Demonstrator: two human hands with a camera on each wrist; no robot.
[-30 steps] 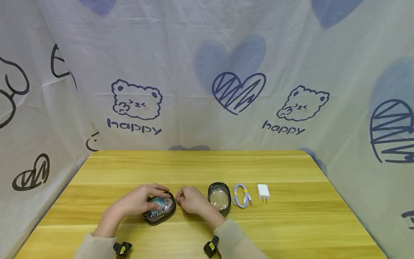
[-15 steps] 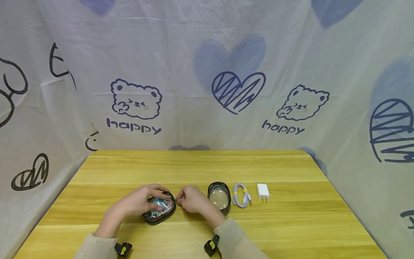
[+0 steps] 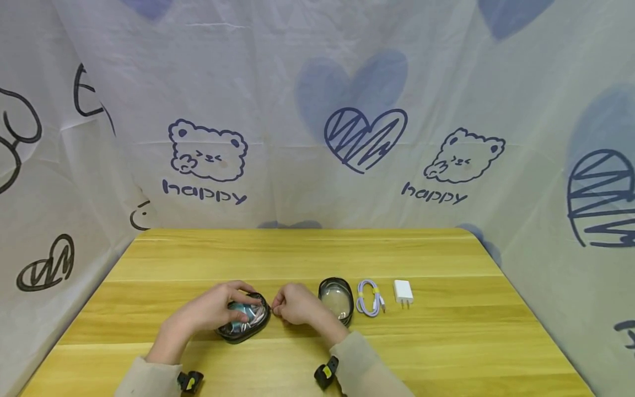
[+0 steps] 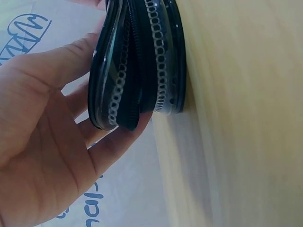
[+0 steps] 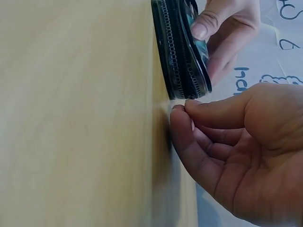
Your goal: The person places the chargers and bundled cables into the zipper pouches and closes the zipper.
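A small oval zip pouch (image 3: 243, 325) with a clear top and dark edging lies left of the table's middle. Through its window show something blue and a pale, coiled cord. My left hand (image 3: 216, 306) grips it, thumb on the clear top and fingers at the far side. In the left wrist view the pouch's zipper side (image 4: 137, 61) gapes partly apart near the hand. At the pouch's right end, the thumb and forefinger of my right hand (image 3: 296, 305) pinch the zipper pull, which the fingertips mostly hide. The right wrist view puts that pinch (image 5: 182, 111) right against the zipper's end.
Beside my right forearm stands a second clear oval pouch (image 3: 337, 300) with black edging. Farther right lie a coiled lilac cable (image 3: 368, 298) with yellow ties and a white charger plug (image 3: 403, 291). A printed cloth (image 3: 297, 165) hangs behind the wooden table (image 3: 446, 342).
Both hands keep their hold on the pouch with barely any motion. My right fingertips have shifted very slightly to the right, and the glare on the clear top has changed.
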